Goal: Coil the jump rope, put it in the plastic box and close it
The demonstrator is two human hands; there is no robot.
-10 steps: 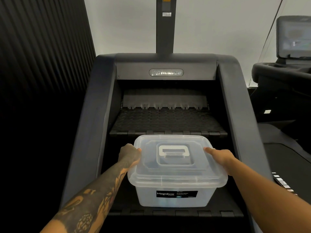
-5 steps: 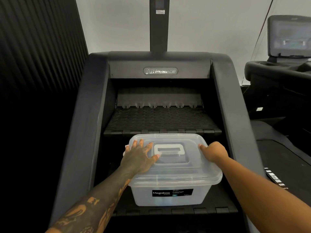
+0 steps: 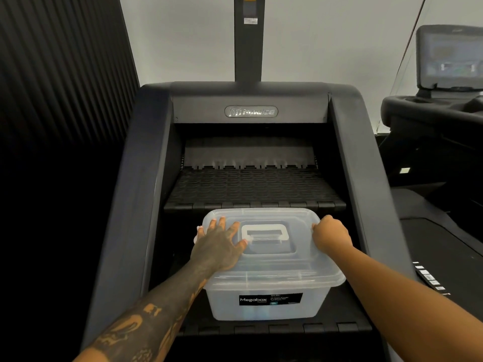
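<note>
**On the step, a box with its lid going on**

On the near step (image 3: 339, 326) of the big black stair machine (image 3: 146, 178) sits the clear plastic box (image 3: 264, 309), in the middle, between the machine's two tall side walls. Another step lies just behind it, farther away. Off to the right stands a second machine with a screen (image 3: 449, 56). Nothing stands in the way of the box.

The box looks light and a bit bendy, with smooth, slippery sides. I think it could slide on the step if pushed hard from one side. The best place to lift it is the handle (image 3: 264, 233) in the middle of the lid (image 3: 274, 267).

The left hand (image 3: 218, 245) lies flat and open on the left of the lid, fingers spread, pressing down. The right hand (image 3: 330, 237) is curled over the lid's right edge. The hands are apart, one on each side.

The rope cannot be seen through the cloudy plastic, so I cannot tell if it is inside. I think the lid edges need a firm push to snap shut.
</note>
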